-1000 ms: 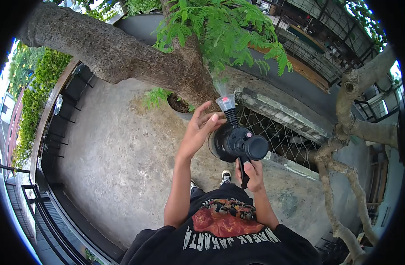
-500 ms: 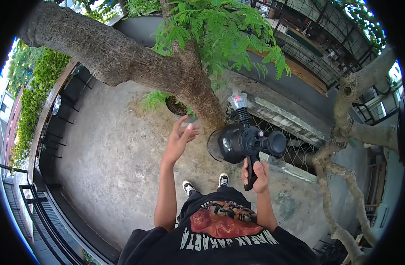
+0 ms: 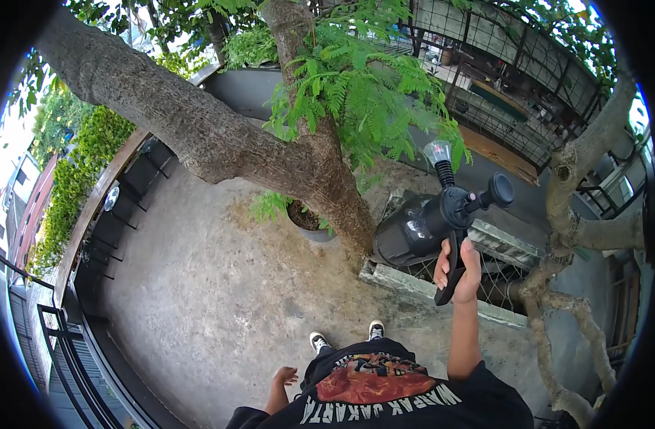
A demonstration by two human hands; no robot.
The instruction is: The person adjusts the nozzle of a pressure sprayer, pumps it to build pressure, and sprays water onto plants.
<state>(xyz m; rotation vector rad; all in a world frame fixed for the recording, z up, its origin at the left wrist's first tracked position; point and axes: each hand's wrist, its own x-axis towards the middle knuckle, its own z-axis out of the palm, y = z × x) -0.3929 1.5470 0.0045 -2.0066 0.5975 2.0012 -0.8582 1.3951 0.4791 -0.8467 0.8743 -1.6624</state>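
Observation:
My right hand (image 3: 465, 270) is closed around the grip of a black handheld device with a thick cylindrical body (image 3: 411, 232). A ribbed neck rises from it to a clear, cup-shaped tip (image 3: 437, 151), and a round black end piece (image 3: 500, 189) sticks out on the right. I cannot make out exactly what kind of device it is. The device is raised in front of the tree trunk's right side, below green leaves. Low beside my shirt, my left hand (image 3: 286, 376) is open, fingers loosely apart, holding nothing.
A thick tree trunk (image 3: 270, 161) leans across the upper left, with a plant pot (image 3: 313, 223) beside its base. Behind the device lies a concrete-edged pit with wire mesh (image 3: 503, 275). Gnarled branches (image 3: 549, 279) stand at right. A counter with stools (image 3: 124, 200) lines the left.
My right hand has raised the device up and to the right. My left hand has dropped from near the pot to beside my shirt. The view has shifted slightly.

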